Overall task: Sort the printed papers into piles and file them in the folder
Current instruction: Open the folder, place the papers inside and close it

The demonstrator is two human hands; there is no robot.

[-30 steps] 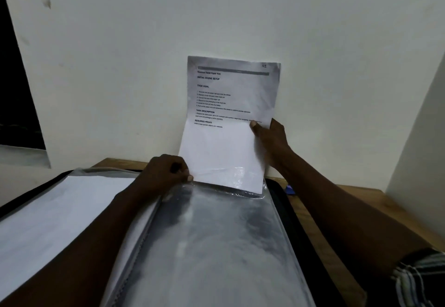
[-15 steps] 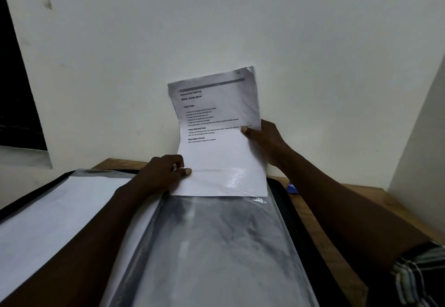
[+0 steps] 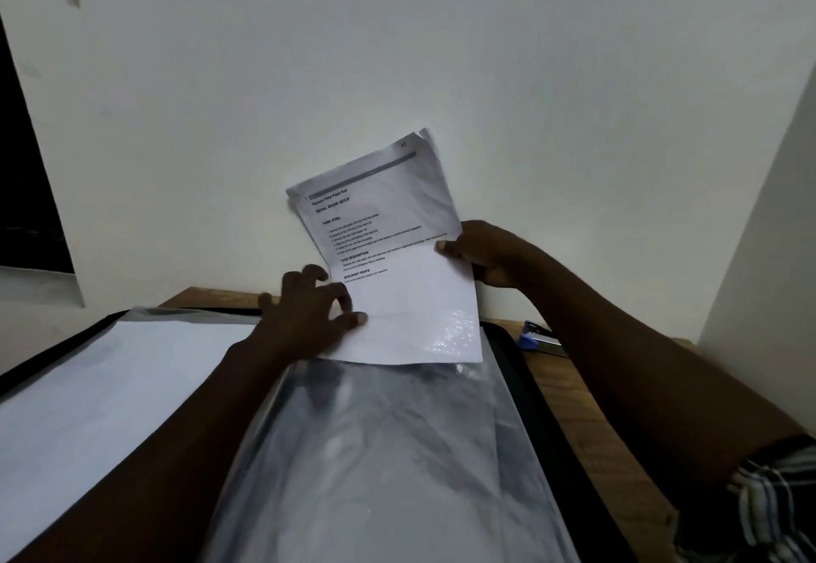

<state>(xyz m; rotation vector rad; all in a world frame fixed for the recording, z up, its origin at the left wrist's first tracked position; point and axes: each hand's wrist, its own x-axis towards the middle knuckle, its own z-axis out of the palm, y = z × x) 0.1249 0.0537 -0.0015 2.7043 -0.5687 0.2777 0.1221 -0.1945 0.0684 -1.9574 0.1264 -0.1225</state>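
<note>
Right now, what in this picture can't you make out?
All in the head view:
- Small print on the papers: too small and blurred.
- How far the papers sit inside the sleeve: glare hides it.
- Blue thing on the table: mostly behind the right arm.
- Folder: cut off by the bottom edge.
- Whether the left hand pinches the sleeve: too dark.

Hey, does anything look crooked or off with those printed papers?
Yes. The printed papers are askew: their text lines slope up to the right instead of squaring with the plastic sleeve, and the sheets fan apart at the top corners. The right hand pinches their right edge.
</note>
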